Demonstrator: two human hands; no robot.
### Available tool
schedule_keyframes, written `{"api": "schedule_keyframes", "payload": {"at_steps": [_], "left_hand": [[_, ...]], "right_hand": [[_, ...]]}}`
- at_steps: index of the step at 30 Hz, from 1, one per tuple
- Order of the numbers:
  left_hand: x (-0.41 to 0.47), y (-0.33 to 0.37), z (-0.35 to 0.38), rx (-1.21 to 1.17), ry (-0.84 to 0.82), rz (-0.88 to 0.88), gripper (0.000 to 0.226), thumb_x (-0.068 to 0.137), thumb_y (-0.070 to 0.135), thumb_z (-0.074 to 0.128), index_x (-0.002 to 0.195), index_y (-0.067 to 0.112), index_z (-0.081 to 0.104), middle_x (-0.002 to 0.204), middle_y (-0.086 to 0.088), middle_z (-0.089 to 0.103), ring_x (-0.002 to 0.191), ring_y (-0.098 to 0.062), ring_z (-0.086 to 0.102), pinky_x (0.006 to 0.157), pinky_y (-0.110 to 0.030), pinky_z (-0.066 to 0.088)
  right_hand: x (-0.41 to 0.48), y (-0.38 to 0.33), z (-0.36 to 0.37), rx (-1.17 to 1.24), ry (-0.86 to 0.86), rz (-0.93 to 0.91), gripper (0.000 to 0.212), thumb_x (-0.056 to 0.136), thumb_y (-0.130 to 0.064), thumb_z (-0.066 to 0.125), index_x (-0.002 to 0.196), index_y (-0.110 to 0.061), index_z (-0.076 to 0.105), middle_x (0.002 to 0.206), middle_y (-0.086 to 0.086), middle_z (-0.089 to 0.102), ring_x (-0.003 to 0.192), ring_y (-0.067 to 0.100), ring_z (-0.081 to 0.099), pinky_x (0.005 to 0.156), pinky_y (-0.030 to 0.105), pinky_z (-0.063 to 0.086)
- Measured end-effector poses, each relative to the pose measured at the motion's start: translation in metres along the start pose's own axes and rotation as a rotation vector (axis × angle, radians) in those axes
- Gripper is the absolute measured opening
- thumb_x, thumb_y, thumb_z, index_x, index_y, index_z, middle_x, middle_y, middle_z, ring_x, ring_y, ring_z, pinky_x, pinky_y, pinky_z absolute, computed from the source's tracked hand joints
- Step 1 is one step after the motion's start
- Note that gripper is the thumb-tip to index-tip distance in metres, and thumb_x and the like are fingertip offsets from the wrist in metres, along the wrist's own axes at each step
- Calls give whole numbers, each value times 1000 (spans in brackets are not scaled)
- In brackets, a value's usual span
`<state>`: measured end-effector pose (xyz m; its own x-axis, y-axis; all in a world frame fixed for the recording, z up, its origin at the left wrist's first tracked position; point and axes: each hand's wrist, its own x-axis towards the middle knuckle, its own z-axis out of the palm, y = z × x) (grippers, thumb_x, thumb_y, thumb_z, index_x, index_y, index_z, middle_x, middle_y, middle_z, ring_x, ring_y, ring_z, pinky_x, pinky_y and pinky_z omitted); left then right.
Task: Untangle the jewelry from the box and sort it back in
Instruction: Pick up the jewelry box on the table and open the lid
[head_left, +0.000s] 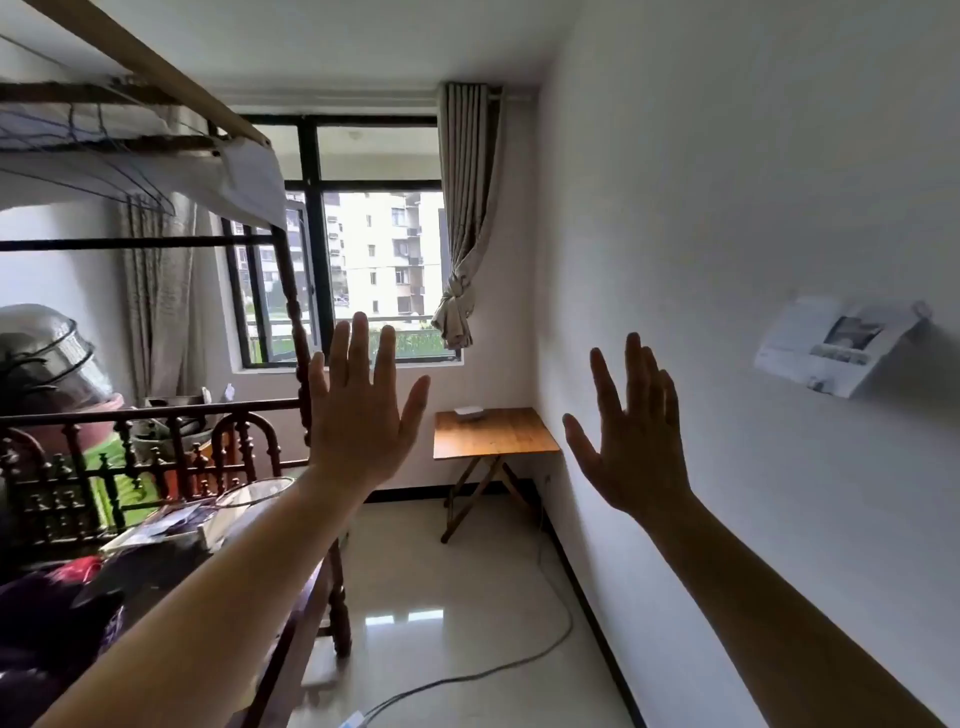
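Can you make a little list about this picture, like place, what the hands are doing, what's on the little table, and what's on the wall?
place: a room with a window and a tied curtain
left hand: left hand raised, open, fingers spread, holding nothing
right hand: right hand raised, open, holding nothing
little table: wooden folding table in the corner, a small white thing on it, too small to tell what
wall: a paper stuck up on the right
floor: a cable on shiny tiles
jewelry: none visible
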<state>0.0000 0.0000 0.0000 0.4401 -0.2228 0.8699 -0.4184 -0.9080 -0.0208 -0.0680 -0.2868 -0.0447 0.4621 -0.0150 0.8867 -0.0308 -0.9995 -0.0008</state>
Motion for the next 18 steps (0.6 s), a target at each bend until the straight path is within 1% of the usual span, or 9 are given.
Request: {"api": "schedule_keyframes", "payload": {"at_steps": [2, 4, 6, 9, 13, 16, 18], "left_hand": [[23, 5, 24, 30, -59, 13, 75, 98, 58, 17, 154, 10, 24, 162, -19, 12, 151, -34, 8, 117, -58, 16], [45, 2, 56, 94, -33, 74, 74, 98, 59, 17, 154, 11, 24, 163, -18, 12, 151, -34, 8, 117, -57, 16], [59, -2, 77, 109, -9, 83, 72, 99, 58, 18, 154, 12, 23, 163, -18, 11, 151, -34, 8, 117, -58, 16], [77, -15, 121, 148, -14, 109, 73, 99, 58, 17, 154, 11, 24, 163, -19, 12, 150, -35, 9, 116, -59, 16], [99, -40, 180, 150, -34, 60, 74, 98, 59, 16, 154, 12, 24, 162, -19, 13, 150, -35, 9, 116, -59, 16], [114, -67, 232, 121, -55, 27, 74, 98, 58, 17, 155, 11, 24, 162, -20, 12, 150, -35, 8, 117, -58, 14], [125, -87, 268, 107, -68, 5, 75, 97, 58, 17, 155, 10, 23, 163, -19, 10, 151, -35, 7, 117, -58, 13]], "right_hand": [[17, 16, 24, 25, -36, 0, 76, 99, -60, 31, 161, -19, 12, 167, 16, -7, 154, 37, 3, 121, 57, 14], [36, 34, 58, 15, -60, -35, 76, 100, -62, 27, 161, -20, 12, 167, 16, -6, 154, 37, 4, 121, 58, 15], [50, 41, 85, 20, -54, -22, 76, 100, -63, 26, 161, -20, 11, 167, 15, -6, 154, 36, 4, 121, 57, 14], [65, 49, 139, 51, -73, -10, 76, 99, -61, 31, 161, -20, 13, 167, 16, -5, 154, 37, 5, 121, 57, 16], [88, 47, 213, 86, -93, -65, 74, 99, -59, 34, 159, -20, 16, 166, 16, -1, 153, 37, 8, 119, 60, 19], [111, 41, 273, 107, -109, -32, 76, 98, -62, 33, 160, -23, 11, 167, 13, -6, 154, 36, 6, 120, 60, 17], [126, 35, 314, 105, -129, -45, 78, 97, -62, 35, 160, -24, 9, 167, 12, -8, 154, 35, 4, 120, 59, 15]]}}
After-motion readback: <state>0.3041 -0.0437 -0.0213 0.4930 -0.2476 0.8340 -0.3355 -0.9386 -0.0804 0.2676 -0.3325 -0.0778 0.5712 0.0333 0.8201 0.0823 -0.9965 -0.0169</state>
